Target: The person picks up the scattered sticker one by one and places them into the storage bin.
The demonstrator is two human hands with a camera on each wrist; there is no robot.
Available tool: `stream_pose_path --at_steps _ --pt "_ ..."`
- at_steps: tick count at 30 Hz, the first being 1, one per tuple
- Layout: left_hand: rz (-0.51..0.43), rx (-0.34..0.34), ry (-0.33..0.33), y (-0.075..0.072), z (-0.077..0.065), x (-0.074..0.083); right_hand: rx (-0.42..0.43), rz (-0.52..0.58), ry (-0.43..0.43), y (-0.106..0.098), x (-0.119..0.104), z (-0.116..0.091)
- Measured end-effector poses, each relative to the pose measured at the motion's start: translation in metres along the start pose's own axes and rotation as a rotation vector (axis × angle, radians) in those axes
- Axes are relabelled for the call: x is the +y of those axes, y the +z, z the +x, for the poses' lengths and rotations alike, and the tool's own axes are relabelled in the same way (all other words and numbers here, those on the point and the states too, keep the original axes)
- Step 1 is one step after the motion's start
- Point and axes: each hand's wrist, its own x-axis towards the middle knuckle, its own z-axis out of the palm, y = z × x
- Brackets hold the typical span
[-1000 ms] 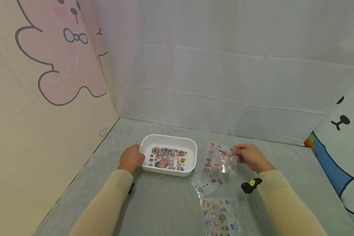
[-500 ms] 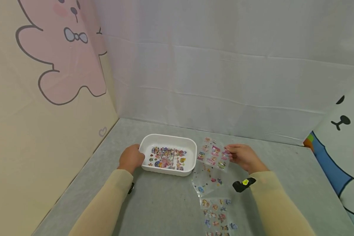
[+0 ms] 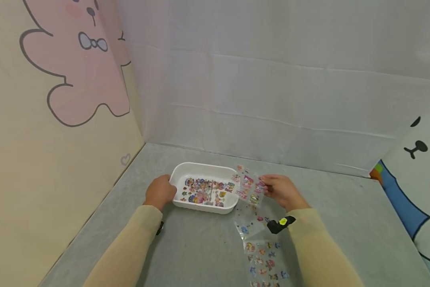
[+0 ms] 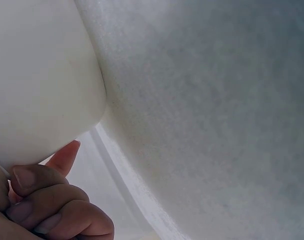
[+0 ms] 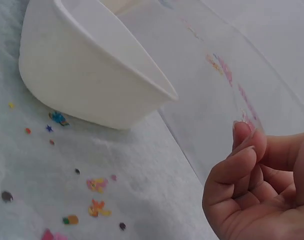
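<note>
A white tray [image 3: 189, 206] stands on the grey table, with clear sheets of colourful cartoon stickers lying in it. My left hand [image 3: 160, 192] grips the tray's left rim; the left wrist view shows the fingers [image 4: 57, 200] curled at its edge. Between thumb and fingertips my right hand [image 3: 282, 191] pinches a clear sticker sheet [image 3: 248, 186] by its right edge. The sheet is raised and its left part overlaps the tray's right rim. In the right wrist view, the sheet is seen nearly edge-on beside the tray [image 5: 92, 70].
Below the held sheet, another transparent sheet with small stickers [image 3: 244, 229] lies on the table [image 3: 200, 247]. Nearer me is one more sticker sheet [image 3: 268, 264]. A white curtain [image 3: 272, 99] closes off the back, and a cream cloth with a pink bear hangs at left.
My right hand has moved left with the pinched sticker sheet, from the tray's right side to over its right rim. The left hand and the tray have stayed in place.
</note>
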Motion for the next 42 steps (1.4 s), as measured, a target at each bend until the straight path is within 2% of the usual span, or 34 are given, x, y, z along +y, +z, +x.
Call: stream_pose_path --at_steps 4,9,13,22,32,37,42 --pt "0.012 0.002 0.0 -0.001 0.003 -0.002 0.018 -0.006 0.013 0.015 -0.004 0.007" --pt "0.023 -0.004 0.002 0.0 0.006 -0.005 0.008 -0.096 0.025 0.037 -0.012 0.012" --pt "0.019 0.004 0.01 0.0 0.006 -0.006 -0.009 -0.141 0.007 0.055 -0.019 0.014" --pt "0.019 0.002 0.017 0.001 0.007 -0.006 0.014 -0.233 -0.014 0.087 -0.027 0.018" --pt "0.017 -0.005 0.016 0.001 0.007 -0.006 0.057 -0.322 -0.027 0.106 -0.027 0.019" --pt "0.015 -0.009 0.014 0.001 0.005 -0.006 0.109 -0.441 -0.062 0.11 -0.025 0.017" --pt "0.011 0.0 0.017 0.002 0.004 -0.005 0.148 -0.573 -0.138 0.114 -0.024 0.016"
